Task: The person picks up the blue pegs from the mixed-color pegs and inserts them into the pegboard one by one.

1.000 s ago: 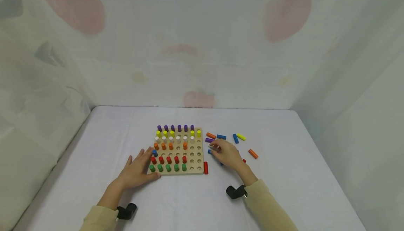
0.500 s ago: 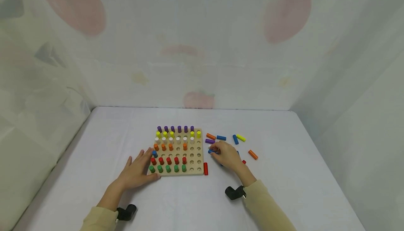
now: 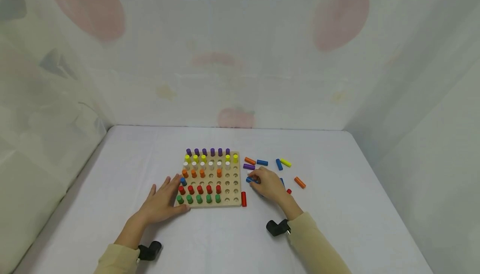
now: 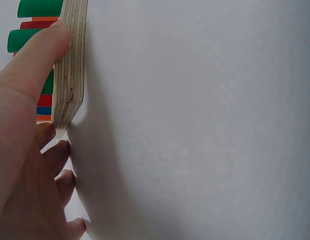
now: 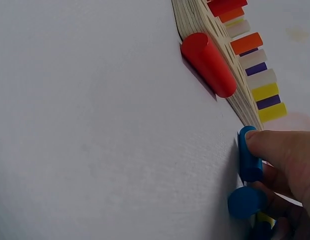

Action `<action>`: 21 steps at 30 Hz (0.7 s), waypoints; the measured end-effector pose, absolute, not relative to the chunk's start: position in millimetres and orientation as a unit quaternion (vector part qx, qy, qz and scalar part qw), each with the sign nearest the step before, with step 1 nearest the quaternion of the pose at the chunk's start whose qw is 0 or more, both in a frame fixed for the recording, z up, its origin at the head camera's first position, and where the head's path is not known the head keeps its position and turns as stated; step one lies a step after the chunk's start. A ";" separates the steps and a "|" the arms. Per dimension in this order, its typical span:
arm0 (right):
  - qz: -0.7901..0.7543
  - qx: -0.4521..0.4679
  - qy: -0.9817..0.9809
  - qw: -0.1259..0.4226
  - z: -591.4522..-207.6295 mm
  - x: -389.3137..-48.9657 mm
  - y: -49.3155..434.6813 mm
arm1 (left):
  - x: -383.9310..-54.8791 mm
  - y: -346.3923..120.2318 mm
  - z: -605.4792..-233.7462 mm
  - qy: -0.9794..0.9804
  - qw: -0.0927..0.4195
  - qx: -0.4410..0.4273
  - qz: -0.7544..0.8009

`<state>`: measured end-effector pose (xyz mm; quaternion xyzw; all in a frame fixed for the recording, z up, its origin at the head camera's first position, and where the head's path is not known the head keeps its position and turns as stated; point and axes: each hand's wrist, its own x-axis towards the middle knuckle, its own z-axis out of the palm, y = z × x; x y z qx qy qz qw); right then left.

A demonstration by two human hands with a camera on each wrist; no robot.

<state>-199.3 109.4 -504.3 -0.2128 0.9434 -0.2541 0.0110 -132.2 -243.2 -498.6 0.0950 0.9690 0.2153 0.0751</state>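
One blue peg (image 5: 250,162) is newly pinched by the right hand (image 3: 269,184). The left hand (image 3: 160,206) is spread against the board's (image 4: 72,70) near-left corner.

Wrist views crop the pale wooden pegboard (image 3: 231,195). Right of it, the right hand (image 3: 268,183) partly hides a blue cylinder (image 5: 250,162).

Flat, greyish, rather dim light spreads evenly over the worktop (image 3: 356,207) in the head view, leaving the printed curtain (image 3: 288,57) pale and hazy. A soft shadow lies beneath the left hand (image 3: 161,203). In the left wrist view, a broad, blurry-edged shadow runs beside the board (image 4: 72,60), and the right margin dims. The right wrist view shows the red peg (image 5: 209,65) crisply, a diffuse shadow beside the blue peg (image 5: 250,157), and a darker lower-left corner.
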 end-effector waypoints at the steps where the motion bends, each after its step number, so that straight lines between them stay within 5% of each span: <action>1: -0.253 -0.215 0.943 0.007 -504.5 -199.4 109.2 | -132.4 -243.4 -499.0 0.969 0.075 0.096 0.216; 21: -0.253 -0.218 0.942 0.013 -500.4 -197.9 106.8 | -132.4 -245.1 -499.8 0.968 0.078 0.095 0.219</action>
